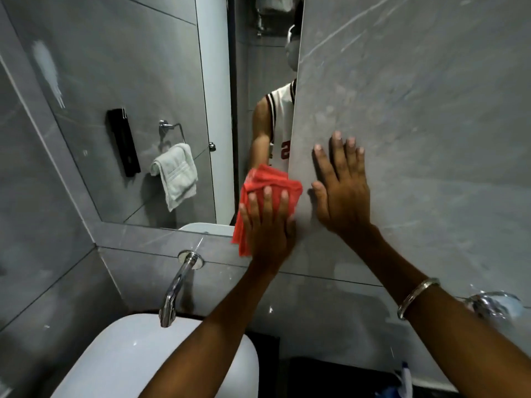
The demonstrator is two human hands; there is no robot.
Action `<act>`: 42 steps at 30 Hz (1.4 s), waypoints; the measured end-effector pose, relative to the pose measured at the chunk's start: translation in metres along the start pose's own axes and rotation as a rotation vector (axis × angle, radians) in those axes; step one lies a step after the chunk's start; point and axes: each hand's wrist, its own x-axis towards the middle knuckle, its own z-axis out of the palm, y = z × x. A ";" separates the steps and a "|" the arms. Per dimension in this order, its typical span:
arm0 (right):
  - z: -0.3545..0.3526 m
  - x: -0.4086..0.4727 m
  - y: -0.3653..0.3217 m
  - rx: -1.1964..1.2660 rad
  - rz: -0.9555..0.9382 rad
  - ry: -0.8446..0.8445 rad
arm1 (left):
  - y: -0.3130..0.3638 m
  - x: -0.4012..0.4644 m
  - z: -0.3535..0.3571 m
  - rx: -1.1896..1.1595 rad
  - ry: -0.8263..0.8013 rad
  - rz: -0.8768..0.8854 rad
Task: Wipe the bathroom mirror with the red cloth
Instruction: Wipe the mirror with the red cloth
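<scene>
place: bathroom | evidence: wall mirror point(129, 110), basin point(161, 357), chrome tap point(175, 288), towel point(175, 173), grey tiles

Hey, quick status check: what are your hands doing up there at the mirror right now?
Left hand flat on red cloth, pressing at mirror's right edge. Right hand open, braced on grey wall tile. White smear upper left of glass. Nothing in the way.

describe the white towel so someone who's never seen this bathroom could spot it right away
Start at the big mirror on the grey tiled wall above the basin. In its reflection, left of the red cloth under the left hand, a chrome ring holds the folded white towel. It is the only pale fabric there, right of a black wall-mounted box.
</scene>
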 end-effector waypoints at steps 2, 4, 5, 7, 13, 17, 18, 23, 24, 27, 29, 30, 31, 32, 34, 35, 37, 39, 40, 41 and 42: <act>0.001 -0.014 -0.002 -0.015 -0.008 -0.033 | -0.006 -0.029 0.000 -0.012 -0.027 0.005; -0.001 -0.021 -0.004 -0.029 -0.029 -0.058 | -0.009 -0.043 0.000 0.015 -0.042 -0.009; -0.002 -0.022 -0.004 -0.030 -0.031 -0.060 | -0.009 -0.044 0.000 0.029 -0.051 -0.022; -0.008 -0.013 -0.002 -0.027 -0.035 -0.040 | -0.006 -0.037 0.000 0.050 -0.059 -0.033; -0.034 0.060 0.017 -0.031 -0.052 0.038 | 0.011 0.038 -0.012 0.046 0.016 -0.043; -0.057 0.116 0.031 -0.005 -0.023 0.086 | 0.030 0.116 -0.023 0.084 0.006 -0.041; -0.061 0.125 0.033 -0.009 -0.019 0.085 | 0.035 0.136 -0.027 0.082 0.011 -0.050; -0.079 0.172 0.042 -0.031 -0.014 0.104 | 0.063 0.261 -0.055 0.092 0.071 -0.001; -0.083 0.182 0.044 -0.035 -0.018 0.114 | 0.068 0.288 -0.063 0.088 0.085 0.018; -0.091 0.206 0.048 -0.042 -0.014 0.145 | 0.084 0.355 -0.080 0.076 0.119 0.045; -0.096 0.221 0.052 -0.037 -0.002 0.158 | 0.092 0.395 -0.091 0.060 0.118 0.041; -0.099 0.228 0.053 -0.033 0.004 0.165 | 0.096 0.412 -0.096 0.069 0.117 0.042; -0.101 0.235 0.054 -0.028 0.008 0.171 | 0.099 0.429 -0.100 0.072 0.117 0.043; -0.103 0.242 0.054 -0.020 0.008 0.169 | 0.101 0.443 -0.104 0.061 0.112 0.044; -0.106 0.256 0.054 -0.001 0.018 0.178 | 0.102 0.458 -0.107 0.065 0.114 0.056; -0.107 0.260 0.053 0.013 0.025 0.182 | 0.101 0.460 -0.107 0.077 0.111 0.068; -0.108 0.271 0.049 0.037 0.036 0.189 | 0.095 0.459 -0.107 0.096 0.100 0.107; -0.108 0.279 0.045 0.048 0.046 0.192 | 0.086 0.456 -0.108 0.126 0.100 0.165; -0.107 0.282 0.043 0.050 0.043 0.193 | 0.080 0.456 -0.110 0.136 0.094 0.190; -0.105 0.285 0.040 0.050 0.034 0.195 | 0.074 0.456 -0.112 0.144 0.087 0.208; -0.102 0.288 0.036 0.048 0.023 0.196 | 0.067 0.456 -0.115 0.155 0.077 0.223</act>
